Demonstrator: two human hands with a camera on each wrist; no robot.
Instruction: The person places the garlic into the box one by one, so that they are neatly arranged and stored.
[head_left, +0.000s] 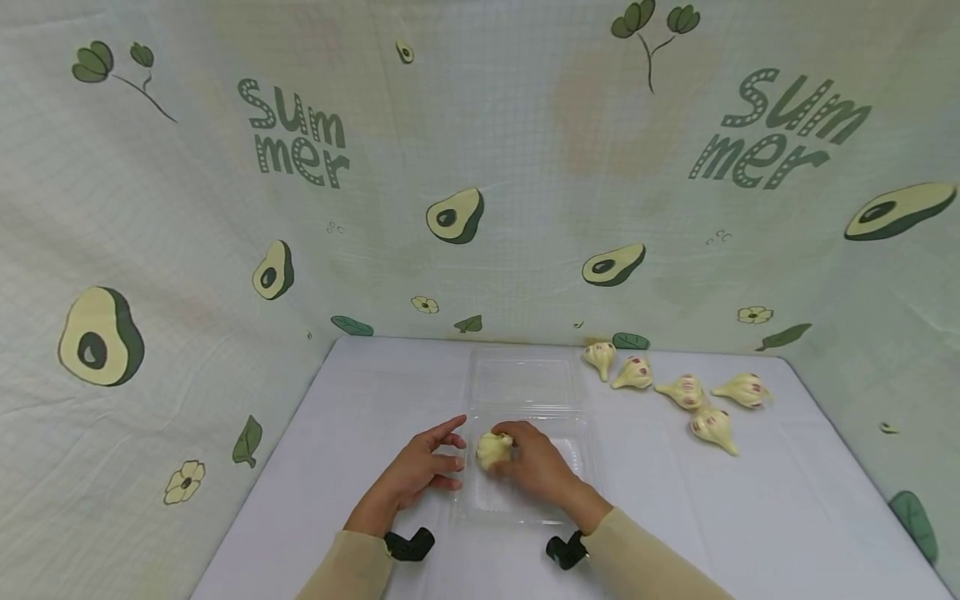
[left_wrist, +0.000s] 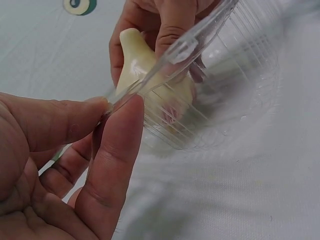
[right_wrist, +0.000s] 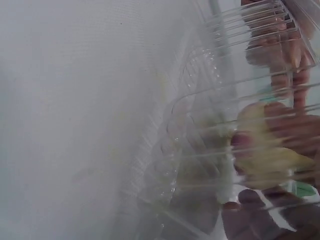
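My right hand [head_left: 546, 468] holds a cream garlic bulb [head_left: 491, 452] with purple marks, inside the left part of a clear plastic clamshell box [head_left: 498, 502]. Its lid [head_left: 523, 377] lies folded back, away from me. At the box's left side is my left hand [head_left: 416, 468]. In the left wrist view, its thumb [left_wrist: 65, 122] and a finger pinch the box's rim, and the bulb [left_wrist: 142, 65] shows partly through the ribbed wall. The right wrist view is blurred; the bulb [right_wrist: 260, 150] and fingers appear there through the clear plastic.
Several more garlic bulbs [head_left: 682, 390] lie loose on the white table [head_left: 780, 500], at the back right. A cloth [head_left: 525, 167] printed with avocados hangs behind and at both sides. Black wrist mounts [head_left: 411, 546] sit at both cuffs.
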